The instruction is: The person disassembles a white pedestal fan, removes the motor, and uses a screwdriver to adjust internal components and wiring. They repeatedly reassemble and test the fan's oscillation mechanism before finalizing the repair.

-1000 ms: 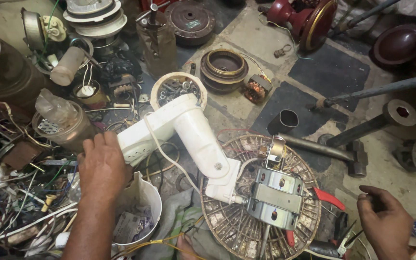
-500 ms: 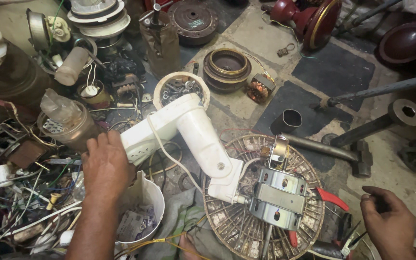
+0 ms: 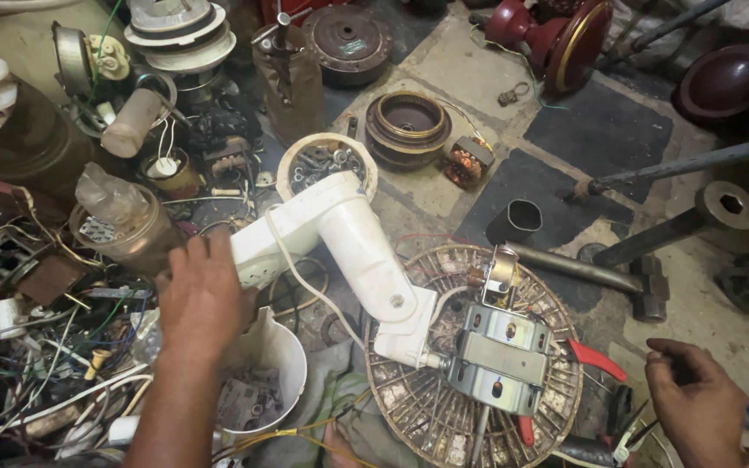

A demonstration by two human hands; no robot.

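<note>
While the left hand (image 3: 204, 299) lies palm-down with its fingers curled over the lower end of the white fan neck (image 3: 340, 251), at centre-left of the frame, the right hand (image 3: 695, 403) sits at the lower right, loosely closed with its fingers bent toward some dark wires and tools; whether it actually grips anything I cannot tell. The neck runs diagonally from the left hand down to the bare fan motor (image 3: 496, 360), which rests on a dusty round fan grille (image 3: 470, 364) at lower centre, on the floor. Red-handled pliers (image 3: 595, 360) lie just beside the motor on the right.

To steady this well, the left hand should probably press on the housing itself rather than on the white cable (image 3: 305, 277) draped over it, and the motor should stay seated on the grille so that the joint is not levered sideways.

As for containers, a cream round tub (image 3: 327, 169) above the neck holds screws, nuts and small metal bits. A white plastic cup (image 3: 262, 377) just beside the left wrist holds small scrap pieces and what looks like a card. A short dark metal sleeve (image 3: 513, 221) at centre-right looks empty.
</note>
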